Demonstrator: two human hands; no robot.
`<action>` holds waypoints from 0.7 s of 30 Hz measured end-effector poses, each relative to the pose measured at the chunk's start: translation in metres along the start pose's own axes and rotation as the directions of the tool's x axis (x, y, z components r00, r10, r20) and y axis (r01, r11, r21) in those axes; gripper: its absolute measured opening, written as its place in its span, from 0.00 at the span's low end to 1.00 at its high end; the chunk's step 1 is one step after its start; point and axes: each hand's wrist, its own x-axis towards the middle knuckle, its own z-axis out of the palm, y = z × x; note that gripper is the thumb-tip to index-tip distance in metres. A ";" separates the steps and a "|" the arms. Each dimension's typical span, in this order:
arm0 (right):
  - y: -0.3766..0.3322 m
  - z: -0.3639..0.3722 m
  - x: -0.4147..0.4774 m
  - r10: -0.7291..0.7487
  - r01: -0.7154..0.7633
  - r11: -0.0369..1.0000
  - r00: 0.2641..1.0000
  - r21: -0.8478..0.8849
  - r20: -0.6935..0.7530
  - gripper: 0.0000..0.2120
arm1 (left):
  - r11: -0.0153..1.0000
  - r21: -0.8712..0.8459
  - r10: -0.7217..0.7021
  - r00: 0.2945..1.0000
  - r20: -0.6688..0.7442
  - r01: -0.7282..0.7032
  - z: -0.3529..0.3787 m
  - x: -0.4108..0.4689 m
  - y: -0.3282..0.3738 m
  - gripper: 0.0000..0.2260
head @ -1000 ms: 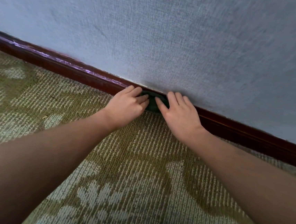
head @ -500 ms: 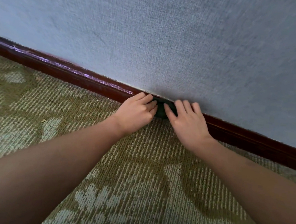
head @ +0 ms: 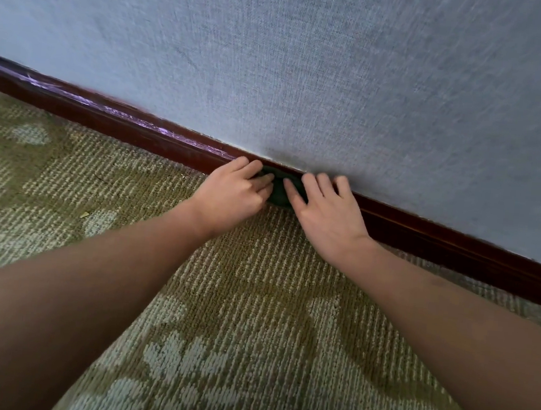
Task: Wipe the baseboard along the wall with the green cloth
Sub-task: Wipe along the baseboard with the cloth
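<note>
A patterned carpet (head: 253,302) in olive and pale beige, with light leaf shapes woven in, covers the floor up to the wall (head: 308,76), which is papered in a grey-blue, cloth-like texture. A tiny speck of debris (head: 84,215) lies on the carpet well to the left of the hands. Nothing stands on the carpet along the wall's foot, so the strip beside the baseboard (head: 121,124) lies open toward both the left and right edges of the view.

The baseboard is a dark reddish-brown, glossy strip running on a slant from upper left to lower right where wall meets carpet. Its top edge to the left of the hands shows pale, purplish streaks; to the right it looks darker and more even.

The green cloth (head: 278,192) is bunched into a small dark wad, pressed against the baseboard's face right at the carpet line, and only a little of it shows between the two hands. The left hand (head: 230,196) has its fingers curled over the cloth's left side. The right hand (head: 325,210) lies flatter, fingers spread, its thumb and forefinger on the cloth's right side and the other fingertips touching the baseboard's top edge. Both bare forearms reach in from the bottom corners.
</note>
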 end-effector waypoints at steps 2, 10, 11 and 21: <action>-0.004 -0.004 0.008 -0.018 0.018 1.000 1.000 0.016 -0.019 0.29 | 1.000 0.001 -0.003 1.000 0.005 0.003 0.001 -0.007 -0.008 0.15; -0.027 -0.020 0.036 -0.014 0.017 0.995 0.999 0.095 -0.035 0.25 | 0.998 0.040 -0.045 0.998 -0.032 0.046 0.000 -0.022 -0.026 0.06; -0.027 -0.021 0.035 -0.004 0.008 0.995 0.999 0.103 -0.033 0.26 | 0.998 0.039 -0.051 0.998 -0.041 0.053 0.000 -0.022 -0.025 0.05; 0.007 -0.009 -0.005 0.031 -0.031 0.999 1.000 0.035 0.000 0.28 | 0.997 0.073 0.027 0.998 -0.050 -0.023 -0.006 0.010 0.003 0.03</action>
